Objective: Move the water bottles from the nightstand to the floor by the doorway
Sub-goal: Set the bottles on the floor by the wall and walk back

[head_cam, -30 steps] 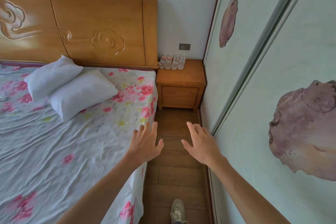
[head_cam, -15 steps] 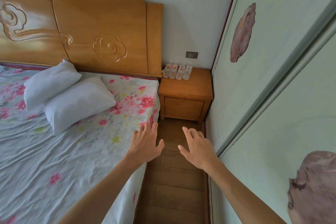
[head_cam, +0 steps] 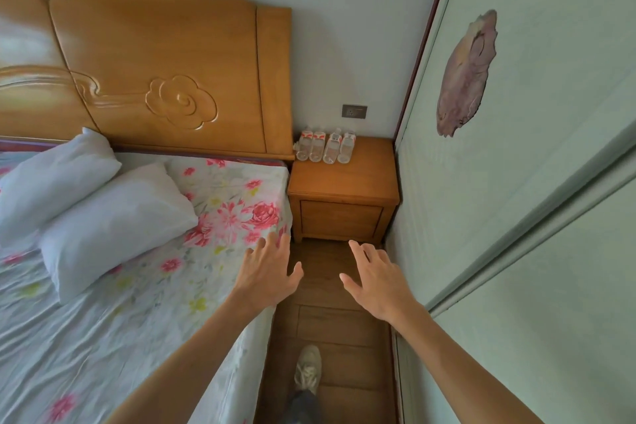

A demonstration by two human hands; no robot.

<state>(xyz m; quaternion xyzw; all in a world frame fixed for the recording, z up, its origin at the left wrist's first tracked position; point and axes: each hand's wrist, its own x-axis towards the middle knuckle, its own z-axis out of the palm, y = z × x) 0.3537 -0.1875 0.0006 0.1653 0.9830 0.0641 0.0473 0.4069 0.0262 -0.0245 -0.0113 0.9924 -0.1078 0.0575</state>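
Note:
Several clear water bottles with red-and-white labels stand in a row at the back left of the wooden nightstand, against the wall. My left hand is stretched forward with fingers spread, empty, over the bed's corner. My right hand reaches forward beside it, fingers spread, empty, above the floor strip. Both hands are well short of the nightstand and the bottles.
A bed with a floral sheet and two white pillows fills the left. A wardrobe with sliding doors walls the right. The wooden floor strip between them is narrow. My shoe stands on it.
I have stepped closer to the nightstand; it and the bottles look larger. Both hands stay stretched out and empty. My foot has come into view below.

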